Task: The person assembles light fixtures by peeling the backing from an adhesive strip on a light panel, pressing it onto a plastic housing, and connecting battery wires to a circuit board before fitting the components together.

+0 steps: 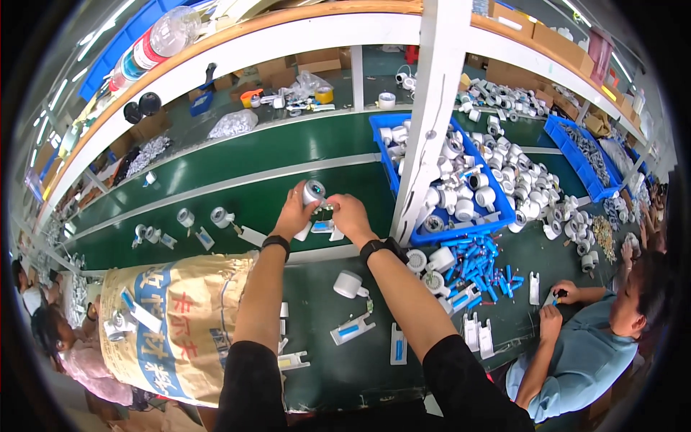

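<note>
My left hand (291, 214) is closed round a white round housing (314, 191) with a dark, shiny centre, held above the green belt. Close on its right, my right hand (349, 216) has its fingers pinched together at the housing's lower edge. Whatever small part they grip is mostly hidden. Just below the hands sits a white holder (327, 229) with a blue cell in it. Nearer to me on the table are another white housing (350, 284), joined to a small green board, and a white holder with a blue cylindrical cell (352, 330).
A blue crate (505, 219) of white housings stands right, behind a white post (430, 129). Loose blue cells (475, 263) lie before it. A printed sack (176, 324) is at left. A co-worker (576, 345) sits at right. More housings (219, 215) lie on the belt.
</note>
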Demonstrator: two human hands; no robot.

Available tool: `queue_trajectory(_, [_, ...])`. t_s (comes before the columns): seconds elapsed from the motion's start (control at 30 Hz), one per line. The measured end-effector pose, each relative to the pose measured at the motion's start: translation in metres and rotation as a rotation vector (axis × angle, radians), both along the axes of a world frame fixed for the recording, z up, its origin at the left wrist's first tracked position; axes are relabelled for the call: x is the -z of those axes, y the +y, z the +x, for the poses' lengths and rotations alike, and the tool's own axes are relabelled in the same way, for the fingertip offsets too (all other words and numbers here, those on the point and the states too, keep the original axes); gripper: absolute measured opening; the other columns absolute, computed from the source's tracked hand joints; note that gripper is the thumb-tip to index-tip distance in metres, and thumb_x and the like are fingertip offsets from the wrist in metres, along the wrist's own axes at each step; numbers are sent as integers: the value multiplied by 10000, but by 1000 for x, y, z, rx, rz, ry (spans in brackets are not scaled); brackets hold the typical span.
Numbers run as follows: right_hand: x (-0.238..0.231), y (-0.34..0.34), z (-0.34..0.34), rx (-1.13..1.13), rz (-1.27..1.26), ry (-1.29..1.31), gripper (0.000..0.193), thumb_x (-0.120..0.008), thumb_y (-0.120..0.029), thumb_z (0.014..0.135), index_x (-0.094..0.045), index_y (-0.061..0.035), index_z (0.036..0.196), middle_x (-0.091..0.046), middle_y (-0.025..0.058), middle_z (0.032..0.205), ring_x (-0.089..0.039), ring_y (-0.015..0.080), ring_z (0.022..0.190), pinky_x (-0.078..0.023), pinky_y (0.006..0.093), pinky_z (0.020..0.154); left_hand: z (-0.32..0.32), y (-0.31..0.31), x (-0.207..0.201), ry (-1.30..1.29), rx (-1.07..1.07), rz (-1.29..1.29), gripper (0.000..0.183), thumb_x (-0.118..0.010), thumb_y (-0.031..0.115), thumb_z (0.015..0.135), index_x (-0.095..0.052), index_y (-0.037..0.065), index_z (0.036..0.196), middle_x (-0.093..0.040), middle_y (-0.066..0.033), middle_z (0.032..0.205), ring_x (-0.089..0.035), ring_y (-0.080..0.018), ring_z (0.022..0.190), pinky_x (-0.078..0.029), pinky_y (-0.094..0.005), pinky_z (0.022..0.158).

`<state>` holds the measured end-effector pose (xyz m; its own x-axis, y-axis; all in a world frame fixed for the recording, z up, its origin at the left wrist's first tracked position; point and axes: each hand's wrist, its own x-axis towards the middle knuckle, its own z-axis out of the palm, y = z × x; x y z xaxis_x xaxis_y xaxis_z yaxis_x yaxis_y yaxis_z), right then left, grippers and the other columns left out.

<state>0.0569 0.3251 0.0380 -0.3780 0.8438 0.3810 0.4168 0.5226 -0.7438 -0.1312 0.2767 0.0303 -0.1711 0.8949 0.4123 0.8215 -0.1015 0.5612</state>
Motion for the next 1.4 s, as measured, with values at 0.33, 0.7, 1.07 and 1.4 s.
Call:
queue_trajectory(0.33, [-2,9,-20,-39,-205,-371,156,-653,-203,844,-779,-184,934,-749,72,951,-692,285,979,-349,456,881,-15,-2,6,-23,-152,-26,357,-702,327,936,-689,42,1152,-676,-163,1214,-649,-390,1104,-533,-440,955])
queue_trajectory(0.7, [17,1,-13,-70,62,-256,118,-707,-197,879,-722,-149,986,-747,79,848,-715,280,850,-446,442,828,-10,-45,-29,429,120,77,235,-687,92,865,-680,101,1099,-710,-109,1051,-664,-335,1045,-451,-475,1112])
queue_trajectory(1.07, [23,-4,-20,-123,-45,-43,162,-741,-139,860,-672,-45,972,-727,162,837,-717,348,794,-563,419,718,-18,-47,-14,518,139,160,150,-664,47,869,-683,71,1016,-702,-121,1016,-676,-362,997,-549,-434,960])
queue_trajectory(1.4, [35,-1,-24,-177,0,72,145,-749,-76,826,-652,-15,914,-707,182,818,-709,356,775,-551,404,678,-42,-23,-27,156,245,-90,195,-733,27,754,-695,13,944,-709,-169,848,-719,-324,773,-588,-381,709])
